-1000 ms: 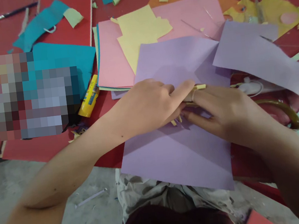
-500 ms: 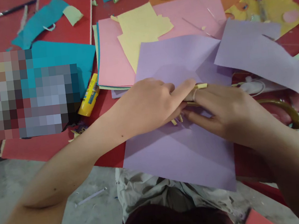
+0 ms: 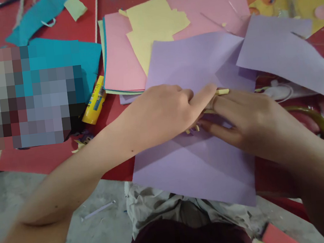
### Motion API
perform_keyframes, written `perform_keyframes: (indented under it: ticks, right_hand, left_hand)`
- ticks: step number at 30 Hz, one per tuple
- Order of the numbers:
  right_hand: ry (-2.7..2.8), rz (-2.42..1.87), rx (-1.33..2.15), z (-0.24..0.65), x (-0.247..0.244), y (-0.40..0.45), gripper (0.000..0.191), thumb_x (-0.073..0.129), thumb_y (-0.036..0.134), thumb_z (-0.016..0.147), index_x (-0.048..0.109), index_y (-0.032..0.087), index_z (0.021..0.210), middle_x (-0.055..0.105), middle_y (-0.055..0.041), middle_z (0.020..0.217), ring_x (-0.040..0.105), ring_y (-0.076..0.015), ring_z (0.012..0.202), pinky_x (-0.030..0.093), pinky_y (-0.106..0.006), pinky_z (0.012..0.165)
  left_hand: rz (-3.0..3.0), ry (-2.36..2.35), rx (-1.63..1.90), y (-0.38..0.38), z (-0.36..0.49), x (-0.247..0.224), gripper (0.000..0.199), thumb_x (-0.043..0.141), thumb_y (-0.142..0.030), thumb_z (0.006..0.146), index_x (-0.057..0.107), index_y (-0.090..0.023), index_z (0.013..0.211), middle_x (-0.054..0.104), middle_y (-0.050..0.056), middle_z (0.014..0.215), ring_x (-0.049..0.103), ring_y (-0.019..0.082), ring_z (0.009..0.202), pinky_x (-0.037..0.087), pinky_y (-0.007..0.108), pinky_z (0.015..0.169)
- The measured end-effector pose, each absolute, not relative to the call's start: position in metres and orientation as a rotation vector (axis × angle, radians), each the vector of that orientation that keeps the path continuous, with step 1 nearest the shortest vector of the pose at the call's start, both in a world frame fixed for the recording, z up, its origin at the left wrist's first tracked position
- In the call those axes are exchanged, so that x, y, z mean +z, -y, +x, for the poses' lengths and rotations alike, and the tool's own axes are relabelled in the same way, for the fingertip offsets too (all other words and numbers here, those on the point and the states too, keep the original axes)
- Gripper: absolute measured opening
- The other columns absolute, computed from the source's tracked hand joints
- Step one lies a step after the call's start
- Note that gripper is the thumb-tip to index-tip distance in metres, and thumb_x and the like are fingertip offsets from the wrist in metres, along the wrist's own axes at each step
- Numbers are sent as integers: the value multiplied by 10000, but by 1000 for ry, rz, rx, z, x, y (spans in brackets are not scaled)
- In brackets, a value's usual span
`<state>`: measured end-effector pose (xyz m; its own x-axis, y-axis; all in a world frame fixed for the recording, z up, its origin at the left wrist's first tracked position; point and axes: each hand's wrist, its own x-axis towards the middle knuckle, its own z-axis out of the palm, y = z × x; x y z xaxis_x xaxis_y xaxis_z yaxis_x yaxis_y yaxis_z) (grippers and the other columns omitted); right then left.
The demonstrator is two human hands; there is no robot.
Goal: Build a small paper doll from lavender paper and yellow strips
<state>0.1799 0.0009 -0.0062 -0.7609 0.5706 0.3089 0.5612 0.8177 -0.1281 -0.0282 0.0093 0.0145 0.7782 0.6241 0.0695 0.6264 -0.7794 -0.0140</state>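
Observation:
Both hands meet over a sheet of purple paper [image 3: 194, 172] at the table's front edge. My left hand [image 3: 172, 108] is closed, knuckles up, with its fingers curled round pale yellow paper pieces [image 3: 222, 91]. My right hand [image 3: 246, 116], with a ring on one finger, presses against the left fingertips and pinches the same pieces from the right. One piece sticks out above the right fingers, and small yellow ends show below the left hand. Most of what lies between the hands is hidden by the fingers.
A yellow glue stick [image 3: 94, 100] lies left of my hands, near a blurred-out patch on blue paper [image 3: 90, 53]. Pink paper [image 3: 122, 59] and torn yellow paper [image 3: 153, 21] lie behind. At right are a curling purple sheet [image 3: 285, 52] and a brownish curved handle [image 3: 323, 126].
The view has shifted slightly, so the table things sit a little higher. Both hands keep nearly the same hold, with the yellow pieces still between them.

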Motion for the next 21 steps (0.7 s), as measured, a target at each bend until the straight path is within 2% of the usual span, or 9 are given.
perform_keyframes:
  ticks: [9,21]
  right_hand:
    - [2698,-862,-17,181,-6,0,182,489,260,989,606,121,994,614,-96,825,571,-232,723,398,-359,568]
    - [2673,-878,86,179,-4,-1,147,506,229,978,607,122,977,626,-84,788,585,-227,702,451,-351,591]
  left_hand:
    - [-2971,1091,-85,-6,-29,19,409,366,-233,1016,460,-149,1405,625,30,706,631,170,650,435,248,583]
    - [-2914,991,-179,-9,-31,10,414,456,-208,992,458,-114,1396,667,34,736,631,157,647,442,235,579]
